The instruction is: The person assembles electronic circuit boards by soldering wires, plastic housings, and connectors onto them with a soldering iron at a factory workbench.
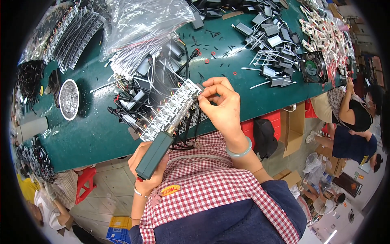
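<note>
Taking our clock from the long strip of white circuit boards, we are seeing it slanting over a dark green table, running from 7 o'clock up toward 1. Our right hand is sitting at 3 o'clock, thumb and fingertips pinching narrowly on the strip's far end. Our left hand is wrapping around a dark green, rectangular box-shaped tool at 7 o'clock, by the strip's near end; the tool is hiding part of that grip.

At 6 o'clock, one orange-yellow oval patch is showing bold dark lettering on our red-and-white checked cloth apron. One square black plastic fan is lying between 2 and 3 o'clock, carrying one round green label whose print is too small for us to read.

We are counting four small red rings around 1 to 2 o'clock, one round white bowl with silvery contents at 9, and one pale green bangle on our right wrist. Grey rectangular cases with white leads are heaping up at 2 o'clock, too tangled to count.
</note>
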The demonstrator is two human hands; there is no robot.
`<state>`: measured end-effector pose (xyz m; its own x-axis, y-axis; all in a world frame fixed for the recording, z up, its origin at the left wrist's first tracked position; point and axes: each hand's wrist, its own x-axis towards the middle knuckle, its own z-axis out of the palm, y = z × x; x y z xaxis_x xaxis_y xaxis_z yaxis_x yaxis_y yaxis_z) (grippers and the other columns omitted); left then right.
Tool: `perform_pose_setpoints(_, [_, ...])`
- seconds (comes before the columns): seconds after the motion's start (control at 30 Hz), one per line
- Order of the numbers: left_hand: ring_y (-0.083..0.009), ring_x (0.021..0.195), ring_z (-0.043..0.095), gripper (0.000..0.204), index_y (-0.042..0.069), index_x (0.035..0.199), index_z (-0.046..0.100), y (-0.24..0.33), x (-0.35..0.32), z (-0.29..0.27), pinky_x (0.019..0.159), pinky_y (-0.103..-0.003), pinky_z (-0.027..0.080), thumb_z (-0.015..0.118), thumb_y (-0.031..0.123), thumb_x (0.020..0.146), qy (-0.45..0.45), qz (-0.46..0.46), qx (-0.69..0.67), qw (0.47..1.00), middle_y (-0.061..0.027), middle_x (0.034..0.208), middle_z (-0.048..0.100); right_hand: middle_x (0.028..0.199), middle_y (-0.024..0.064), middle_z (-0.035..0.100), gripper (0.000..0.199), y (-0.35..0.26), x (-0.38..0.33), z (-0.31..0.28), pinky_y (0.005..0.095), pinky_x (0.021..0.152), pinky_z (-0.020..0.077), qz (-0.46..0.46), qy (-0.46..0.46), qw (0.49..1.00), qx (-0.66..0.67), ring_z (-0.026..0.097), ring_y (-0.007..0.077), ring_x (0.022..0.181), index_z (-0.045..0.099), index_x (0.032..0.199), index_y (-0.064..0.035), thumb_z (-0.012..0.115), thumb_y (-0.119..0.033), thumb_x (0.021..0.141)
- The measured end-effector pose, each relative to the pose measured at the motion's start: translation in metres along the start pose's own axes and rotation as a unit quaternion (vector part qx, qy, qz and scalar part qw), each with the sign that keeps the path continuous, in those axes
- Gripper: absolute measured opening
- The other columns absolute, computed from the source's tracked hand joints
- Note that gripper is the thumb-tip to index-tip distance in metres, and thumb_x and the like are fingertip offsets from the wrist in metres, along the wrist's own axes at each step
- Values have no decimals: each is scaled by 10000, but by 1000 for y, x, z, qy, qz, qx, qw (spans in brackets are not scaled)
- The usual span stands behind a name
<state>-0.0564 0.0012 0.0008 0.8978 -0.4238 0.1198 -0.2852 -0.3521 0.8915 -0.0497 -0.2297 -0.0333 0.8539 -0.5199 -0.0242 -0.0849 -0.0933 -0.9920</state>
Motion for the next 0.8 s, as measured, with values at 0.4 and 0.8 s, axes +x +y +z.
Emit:
perform_pose_setpoints(0.4, [-266,675,612,191,-56,837,629,2,4,0,616,-309,487,694,32,680,-16,-5,3,1000,-137,782,612,992,101,553,76,1,1,-1,244,643,536,-1,-1,1000,-1,621,136,733,608,725,59,639,87,661])
perform_pose_setpoints(0.8, [-259,650,612,180,-50,818,632,2,3,-2,595,-310,487,686,19,661,-13,-21,-6,1000,-130,759,607,983,105,563,77,-1,2,-1,248,651,550,1,-1,1000,-14,619,148,774,616,718,56,634,88,651])
